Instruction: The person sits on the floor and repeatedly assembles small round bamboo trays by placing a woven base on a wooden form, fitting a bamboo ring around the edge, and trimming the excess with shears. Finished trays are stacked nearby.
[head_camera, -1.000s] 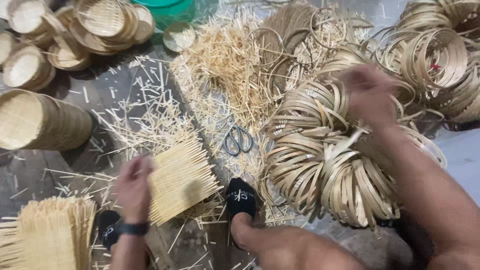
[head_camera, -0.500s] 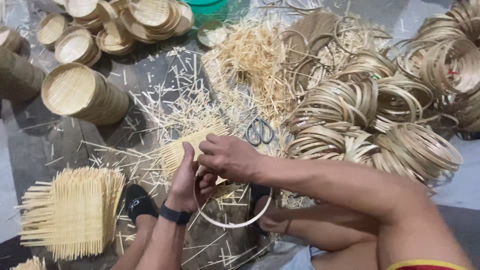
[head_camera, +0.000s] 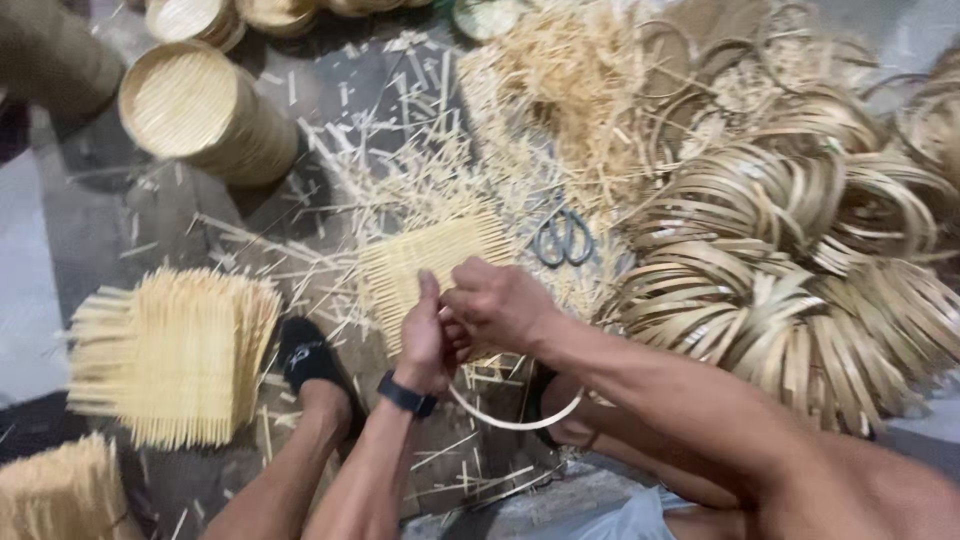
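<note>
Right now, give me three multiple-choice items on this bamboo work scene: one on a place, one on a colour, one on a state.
1. Where do the scissors lie?
A. right of the woven mat, near the pile of rings
B. on the stack of mats at the left
C. inside a round basket

2. What colour is the band on the left wrist?
A. white
B. black
C. red

3. What are the two hands doing?
A. resting apart on the floor
B. both gripping the scissors
C. meeting at the woven mat with a thin ring

A: the scissors lie on the strewn sticks between mat and rings.
B: the wristband is black.
C: the left hand and right hand meet at the mat's near edge, and the bamboo ring curves below them.
</note>
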